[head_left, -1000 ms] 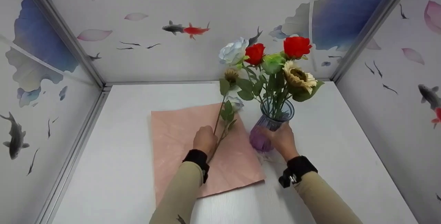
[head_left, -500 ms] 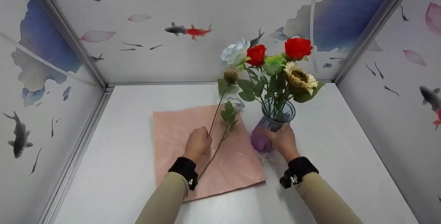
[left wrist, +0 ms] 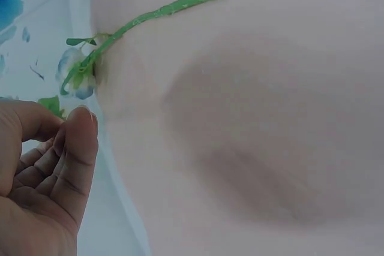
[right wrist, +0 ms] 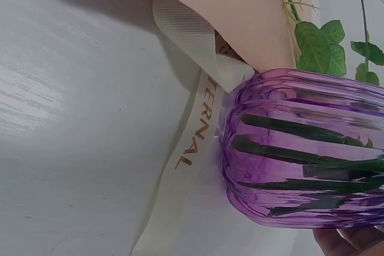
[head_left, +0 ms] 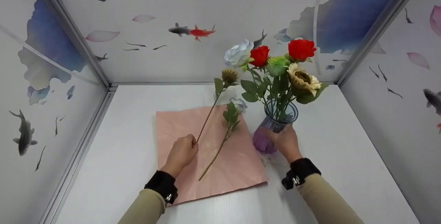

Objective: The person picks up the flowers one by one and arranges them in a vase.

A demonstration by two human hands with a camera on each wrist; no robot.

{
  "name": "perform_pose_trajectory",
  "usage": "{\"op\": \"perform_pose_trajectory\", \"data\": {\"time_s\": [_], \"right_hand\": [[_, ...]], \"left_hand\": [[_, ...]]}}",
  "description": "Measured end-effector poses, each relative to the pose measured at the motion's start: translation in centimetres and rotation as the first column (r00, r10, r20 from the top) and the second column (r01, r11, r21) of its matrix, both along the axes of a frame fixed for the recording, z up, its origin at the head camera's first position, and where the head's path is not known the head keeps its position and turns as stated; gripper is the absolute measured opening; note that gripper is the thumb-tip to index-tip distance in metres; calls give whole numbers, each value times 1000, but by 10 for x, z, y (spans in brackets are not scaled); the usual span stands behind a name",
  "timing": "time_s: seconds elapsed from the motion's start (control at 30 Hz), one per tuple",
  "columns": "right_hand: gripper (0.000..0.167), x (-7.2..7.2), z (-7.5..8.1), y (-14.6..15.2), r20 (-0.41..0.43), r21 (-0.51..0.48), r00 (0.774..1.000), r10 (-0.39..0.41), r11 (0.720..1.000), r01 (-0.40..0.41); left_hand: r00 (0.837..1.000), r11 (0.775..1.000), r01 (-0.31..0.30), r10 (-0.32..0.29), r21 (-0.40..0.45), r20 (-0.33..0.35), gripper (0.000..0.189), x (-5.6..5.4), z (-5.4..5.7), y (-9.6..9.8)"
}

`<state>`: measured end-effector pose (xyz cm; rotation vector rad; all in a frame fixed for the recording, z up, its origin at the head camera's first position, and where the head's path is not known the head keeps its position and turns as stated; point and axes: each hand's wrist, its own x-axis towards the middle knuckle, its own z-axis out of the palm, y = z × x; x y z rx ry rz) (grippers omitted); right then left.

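Note:
My left hand (head_left: 181, 152) pinches the thin stem of a brownish-yellow flower (head_left: 229, 75) above pink wrapping paper (head_left: 186, 124). That flower's head points away, toward the back wall. Beside it a pale blue-white rose (head_left: 238, 105) lies across the paper, its cut stem end toward me; the left wrist view shows this rose (left wrist: 77, 73) too. With my right hand (head_left: 285, 140) I grip a ribbed blue-purple glass vase (head_left: 264, 141). Red roses (head_left: 301, 50), a white rose (head_left: 238, 53), a green bloom (head_left: 277, 66) and a cream sunflower (head_left: 303, 79) stand in it. Stem ends show through the purple glass (right wrist: 288, 97).
A cream ribbon (right wrist: 195, 130) with printed letters lies by the vase's base, partly beside the paper's edge. The white tabletop (head_left: 330, 155) is bounded by printed panels (head_left: 220, 3) at the back and both sides.
My left hand has moved left and toward me with the brownish-yellow flower, drawing its stem apart from the rose's. The rose stays on the paper. My right hand keeps its hold on the vase.

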<state>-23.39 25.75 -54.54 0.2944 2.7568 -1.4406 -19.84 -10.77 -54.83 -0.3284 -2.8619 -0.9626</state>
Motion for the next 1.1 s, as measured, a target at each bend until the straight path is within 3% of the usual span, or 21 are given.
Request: {"op": "perform_pose_trajectory", "data": {"time_s": [0.23, 0.57, 0.87, 1.1], "right_hand": [[126, -1, 0, 0, 41, -7, 999, -4, 1000, 4], [127, -1, -1, 1, 46, -16, 999, -5, 1000, 5], [130, -1, -3, 1, 17, -7, 1000, -6, 1000, 6], [126, -1, -4, 0, -4, -3, 1000, -3, 1000, 3]], "left_hand": [[998, 999, 51, -50, 12, -25, 9, 19, -4, -24], [986, 986, 164, -163, -36, 33, 7, 43, -20, -54], [965, 960, 228, -201, -159, 169, 8, 49, -32, -78], [964, 935, 220, -165, -278, 209, 15, 51, -33, -90]]}}
